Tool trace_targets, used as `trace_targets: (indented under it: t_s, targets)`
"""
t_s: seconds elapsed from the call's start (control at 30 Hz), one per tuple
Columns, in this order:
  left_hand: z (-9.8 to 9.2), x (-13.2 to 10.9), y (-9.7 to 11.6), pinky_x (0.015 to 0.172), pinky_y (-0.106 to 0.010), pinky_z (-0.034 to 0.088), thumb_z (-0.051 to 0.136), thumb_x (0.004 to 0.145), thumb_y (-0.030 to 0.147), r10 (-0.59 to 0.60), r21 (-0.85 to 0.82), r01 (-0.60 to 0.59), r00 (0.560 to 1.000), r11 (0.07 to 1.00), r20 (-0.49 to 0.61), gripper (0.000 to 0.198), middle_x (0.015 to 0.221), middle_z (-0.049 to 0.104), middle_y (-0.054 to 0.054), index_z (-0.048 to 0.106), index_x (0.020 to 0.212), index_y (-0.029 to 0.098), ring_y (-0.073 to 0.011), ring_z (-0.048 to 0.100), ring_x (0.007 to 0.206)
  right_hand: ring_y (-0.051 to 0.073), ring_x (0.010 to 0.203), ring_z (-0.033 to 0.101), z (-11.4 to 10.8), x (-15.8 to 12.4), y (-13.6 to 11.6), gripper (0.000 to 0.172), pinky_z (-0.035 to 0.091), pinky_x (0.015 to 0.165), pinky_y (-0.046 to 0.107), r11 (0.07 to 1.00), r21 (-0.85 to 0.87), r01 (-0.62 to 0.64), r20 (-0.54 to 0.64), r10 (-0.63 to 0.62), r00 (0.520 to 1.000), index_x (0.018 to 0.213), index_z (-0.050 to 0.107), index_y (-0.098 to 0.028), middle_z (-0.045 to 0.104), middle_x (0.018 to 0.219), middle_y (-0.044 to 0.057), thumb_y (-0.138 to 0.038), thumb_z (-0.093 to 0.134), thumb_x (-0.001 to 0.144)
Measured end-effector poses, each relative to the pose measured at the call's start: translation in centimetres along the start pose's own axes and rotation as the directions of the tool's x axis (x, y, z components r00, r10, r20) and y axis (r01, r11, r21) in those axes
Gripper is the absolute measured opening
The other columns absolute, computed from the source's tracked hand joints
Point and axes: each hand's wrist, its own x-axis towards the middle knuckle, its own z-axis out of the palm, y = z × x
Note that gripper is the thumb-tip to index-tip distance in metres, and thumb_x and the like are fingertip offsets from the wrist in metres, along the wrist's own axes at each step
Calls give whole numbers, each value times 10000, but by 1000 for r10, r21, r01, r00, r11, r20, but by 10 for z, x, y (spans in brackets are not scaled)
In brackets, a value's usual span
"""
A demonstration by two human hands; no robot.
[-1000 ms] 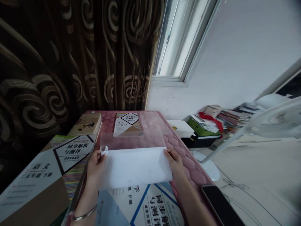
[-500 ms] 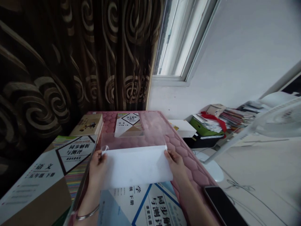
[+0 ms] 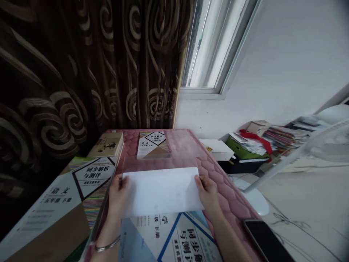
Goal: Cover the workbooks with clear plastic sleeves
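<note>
Between my two hands stretches a white sheet [image 3: 163, 191], with clear plastic film [image 3: 159, 163] spreading beyond its far edge. My left hand [image 3: 117, 193] pinches the left edge, thumb on top. My right hand [image 3: 208, 193] is closed on the right edge in the same way. Just below the sheet lies a blue-and-white workbook [image 3: 169, 236], partly covered by it. Farther back is a smaller-looking workbook [image 3: 152, 143] with a brown and striped cover, and more clear film [image 3: 181, 142] lies to its right.
Another workbook [image 3: 68, 203] lies at the left, in front of a tan book stack [image 3: 106, 143]. A pink quilted cover [image 3: 229, 196] is spread on the table. At the right edge rests a phone [image 3: 267, 240]; beyond stand a white fan [image 3: 289, 163] and piled papers [image 3: 289, 134].
The view has shifted slightly, so the scene sits a little farther right. The film's curled left corner no longer shows above my left hand. Both hands keep their hold.
</note>
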Motion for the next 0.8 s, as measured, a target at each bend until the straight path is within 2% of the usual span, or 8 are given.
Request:
trace_targets:
  t_s: [0.13, 0.27, 0.5, 0.6, 0.7, 0.8]
  targets:
    - [-2, 3, 1, 680, -295, 469, 654, 556, 320, -42, -41, 47, 991, 998, 127, 328, 747, 693, 5, 615, 855, 192, -193, 628, 721, 178, 600, 488, 3, -2, -1, 439, 394, 540, 297, 999, 36, -36, -19, 37, 999, 717, 580, -215, 585, 647, 11, -641, 536, 815]
    - [-1, 3, 0, 693, -290, 478, 652, 564, 312, -22, -35, 25, 995, 999, 97, 311, 776, 703, -9, 608, 849, 196, -195, 648, 751, 178, 617, 497, 1, -4, 1, 403, 397, 534, 288, 992, 109, -63, 2, 64, 998, 779, 605, -214, 607, 696, 13, -617, 606, 778]
    - [0, 1, 0, 682, -286, 475, 686, 599, 364, -16, -12, 17, 999, 1000, 46, 283, 755, 693, -14, 620, 812, 190, -184, 642, 726, 160, 583, 463, 4, -2, 6, 506, 369, 530, 281, 999, 10, -30, -42, 31, 999, 708, 558, -204, 558, 625, 5, -702, 532, 794]
    - [-2, 1, 2, 690, -296, 477, 678, 603, 377, -17, -22, 19, 996, 1000, 87, 308, 769, 691, -16, 614, 837, 188, -193, 644, 747, 159, 571, 452, 5, -2, 1, 523, 360, 529, 284, 999, -26, -18, -64, 17, 998, 687, 540, -210, 535, 602, -3, -722, 518, 790]
    - [-4, 1, 4, 687, -302, 480, 674, 594, 359, -42, -42, 49, 987, 998, 157, 349, 801, 702, -24, 605, 887, 183, -204, 650, 765, 179, 595, 479, 5, -5, -4, 482, 380, 538, 298, 999, 7, -40, -60, 40, 997, 708, 562, -218, 555, 624, 5, -691, 534, 796]
    - [-4, 2, 2, 671, -294, 473, 667, 583, 341, -27, -36, 31, 991, 999, 132, 324, 757, 691, -11, 601, 861, 189, -201, 645, 747, 198, 614, 507, 3, -6, -7, 417, 403, 540, 311, 995, 79, -52, -47, 56, 997, 743, 600, -231, 596, 669, 15, -645, 579, 783]
